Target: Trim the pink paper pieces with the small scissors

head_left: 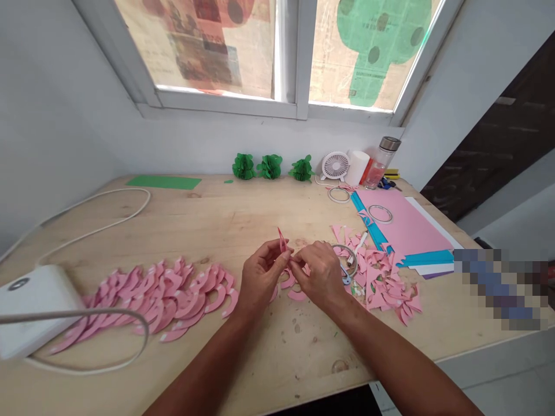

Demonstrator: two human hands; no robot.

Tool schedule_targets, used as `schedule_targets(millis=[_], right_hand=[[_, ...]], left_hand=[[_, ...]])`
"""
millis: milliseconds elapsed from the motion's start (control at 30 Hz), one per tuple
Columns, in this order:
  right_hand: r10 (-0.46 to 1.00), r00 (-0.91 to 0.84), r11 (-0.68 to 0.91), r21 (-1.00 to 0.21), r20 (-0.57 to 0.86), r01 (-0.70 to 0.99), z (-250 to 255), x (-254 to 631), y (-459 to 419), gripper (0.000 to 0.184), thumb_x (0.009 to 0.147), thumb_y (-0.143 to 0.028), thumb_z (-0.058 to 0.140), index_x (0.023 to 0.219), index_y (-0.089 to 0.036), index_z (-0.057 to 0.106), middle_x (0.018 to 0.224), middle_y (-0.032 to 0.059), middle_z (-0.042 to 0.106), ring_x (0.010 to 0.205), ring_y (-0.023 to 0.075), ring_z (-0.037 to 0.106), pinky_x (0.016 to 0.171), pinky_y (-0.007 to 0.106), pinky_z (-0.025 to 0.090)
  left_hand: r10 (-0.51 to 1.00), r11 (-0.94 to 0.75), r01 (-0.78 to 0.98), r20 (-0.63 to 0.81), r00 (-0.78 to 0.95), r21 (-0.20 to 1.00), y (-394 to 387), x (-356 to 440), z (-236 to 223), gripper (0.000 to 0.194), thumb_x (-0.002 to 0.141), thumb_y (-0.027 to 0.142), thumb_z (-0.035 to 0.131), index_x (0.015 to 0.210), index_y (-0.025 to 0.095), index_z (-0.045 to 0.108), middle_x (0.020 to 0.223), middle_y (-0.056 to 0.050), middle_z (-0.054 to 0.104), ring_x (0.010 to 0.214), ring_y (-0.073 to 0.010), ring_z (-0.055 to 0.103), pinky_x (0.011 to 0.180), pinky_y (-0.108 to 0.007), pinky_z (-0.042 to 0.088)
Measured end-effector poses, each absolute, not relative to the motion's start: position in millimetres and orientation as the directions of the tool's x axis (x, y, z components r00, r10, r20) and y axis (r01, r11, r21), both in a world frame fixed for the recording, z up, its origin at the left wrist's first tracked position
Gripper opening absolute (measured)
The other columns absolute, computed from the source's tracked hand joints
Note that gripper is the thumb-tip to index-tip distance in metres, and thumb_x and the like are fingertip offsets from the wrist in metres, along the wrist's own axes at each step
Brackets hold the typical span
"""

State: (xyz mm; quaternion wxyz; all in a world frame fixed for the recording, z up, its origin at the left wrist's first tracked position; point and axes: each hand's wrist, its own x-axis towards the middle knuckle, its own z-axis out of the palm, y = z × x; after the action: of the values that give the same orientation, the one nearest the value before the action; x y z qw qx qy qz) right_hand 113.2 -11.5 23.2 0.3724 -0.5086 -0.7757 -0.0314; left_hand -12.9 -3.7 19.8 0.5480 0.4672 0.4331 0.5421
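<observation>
My left hand (261,276) pinches a folded strip of pink paper (281,238) between thumb and fingers, its tip pointing up. Fingertips of my right hand (319,271) press together at the lower edge of the same strip; the exact contact is partly hidden. Curved pink paper pieces (297,294) lie on the table under and between my hands. To the left spreads a heap of overlapping pink paper arcs (182,300), some with whitish patches at their ends. A pile of pink offcuts (390,289) lies to the right, beside a tape ring (356,267) and a blue-grey handle (345,277).
A white box (39,306) with a looping cable (139,329) sits at the left. Along the back stand green paper shapes (269,166), a small fan (336,166), a white cylinder (358,167) and a bottle (381,163). Pink sheets (410,228) lie at the right.
</observation>
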Motion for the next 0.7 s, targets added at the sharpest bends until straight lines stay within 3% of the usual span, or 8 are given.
schedule_targets(millis=[333,700], right_hand=[[0.767,-0.205,0.503,-0.37,0.609,0.782,23.3,115.2,-10.9,0.024,0.081,-0.027,0.055,0.059,-0.018,0.054,0.057,0.001,0.056,0.063,0.0152,0.047,0.065,0.029,0.031],[0.892,-0.121,0.428,-0.723,0.436,0.542,22.0,121.6,-6.5,0.03,0.079,-0.039,0.054,0.058,-0.018,0.053,0.058,0.0002,0.056,0.06,0.0133,0.051,0.061,0.026,0.038]], left_hand=[[0.999,-0.019,-0.215,0.027,0.033,0.976,-3.7,-12.9,21.3,0.027,0.067,0.031,0.067,0.086,0.014,0.061,0.075,-0.003,0.063,0.069,-0.0147,0.059,0.061,-0.025,0.049],[0.991,0.075,-0.403,-0.023,0.132,0.912,-0.2,-17.8,20.2,0.027,0.068,0.031,0.067,0.089,0.014,0.061,0.077,-0.005,0.065,0.067,-0.013,0.058,0.065,-0.025,0.047]])
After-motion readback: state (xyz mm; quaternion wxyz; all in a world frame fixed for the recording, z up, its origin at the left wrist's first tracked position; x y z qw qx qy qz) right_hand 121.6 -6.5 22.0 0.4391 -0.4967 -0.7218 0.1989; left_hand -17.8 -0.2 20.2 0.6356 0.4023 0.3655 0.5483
